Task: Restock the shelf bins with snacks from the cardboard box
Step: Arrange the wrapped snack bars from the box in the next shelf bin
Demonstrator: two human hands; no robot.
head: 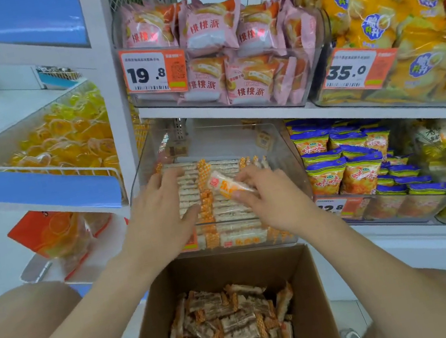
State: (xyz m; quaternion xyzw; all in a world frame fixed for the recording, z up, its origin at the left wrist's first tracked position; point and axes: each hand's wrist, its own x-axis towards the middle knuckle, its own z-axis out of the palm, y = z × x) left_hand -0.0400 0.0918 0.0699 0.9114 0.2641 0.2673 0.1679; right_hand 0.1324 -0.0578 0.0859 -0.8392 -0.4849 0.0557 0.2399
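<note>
Snack packet in orange-and-white wrap is sitting pinched in our right grip, just above the rows of packets lying in the clear shelf bin. We are resting our left grip on those rows, fingers stretched wide and holding nothing. Between our knees the open cardboard box is standing, with loose packets lying inside it.
</note>
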